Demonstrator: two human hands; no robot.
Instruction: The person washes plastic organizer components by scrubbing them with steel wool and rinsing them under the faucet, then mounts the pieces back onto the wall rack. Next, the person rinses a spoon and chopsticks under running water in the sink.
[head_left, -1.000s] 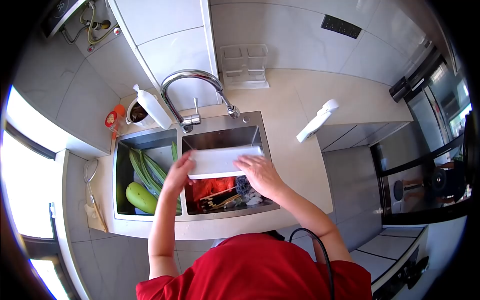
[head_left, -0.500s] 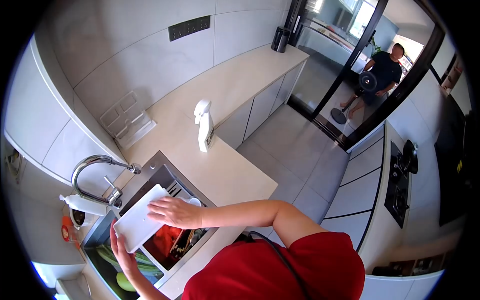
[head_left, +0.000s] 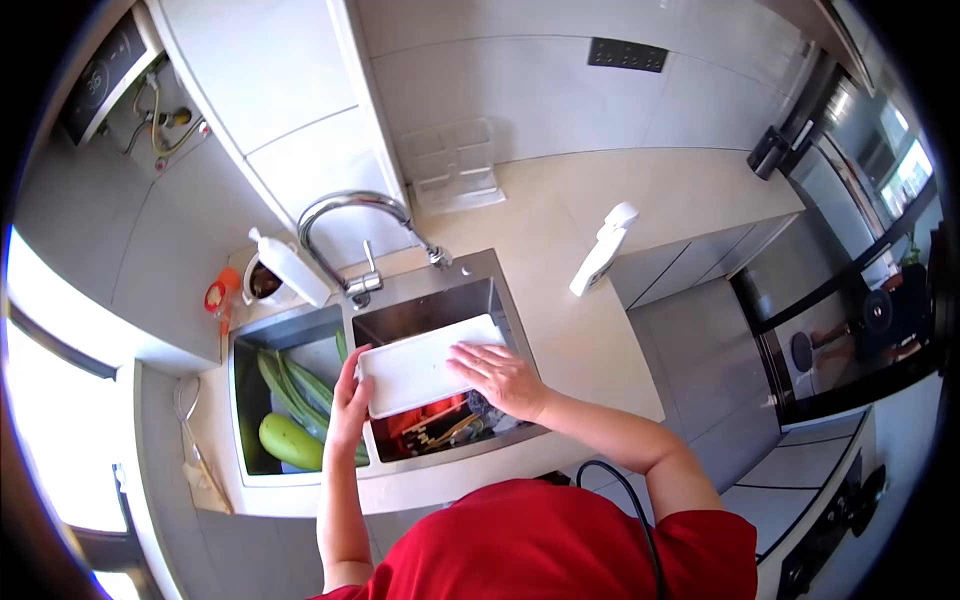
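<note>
A white rectangular tray [head_left: 415,372] is held tilted over the right sink basin [head_left: 400,322]. My left hand [head_left: 349,396] grips its left end, with the thumb and fingers round the edge. My right hand [head_left: 500,378] lies on the tray's surface near its right end, fingers spread and flat. Below the tray, red material [head_left: 420,418], chopsticks [head_left: 440,433] and a dark scrubber [head_left: 480,404] lie in the basin. The left basin holds long green vegetables [head_left: 292,390] and a green gourd [head_left: 291,441].
A chrome faucet [head_left: 364,285] stands behind the basins. A white spray bottle [head_left: 604,249] is on the counter at right, and a clear rack [head_left: 455,180] leans at the wall. A white bottle [head_left: 288,267] and a whisk [head_left: 195,440] are at left. A person [head_left: 905,305] is beyond the glass door.
The view has swung right, then back left. The tray, level at first, is now tilted with more of its surface showing. My right hand has shifted from its edge onto that surface.
</note>
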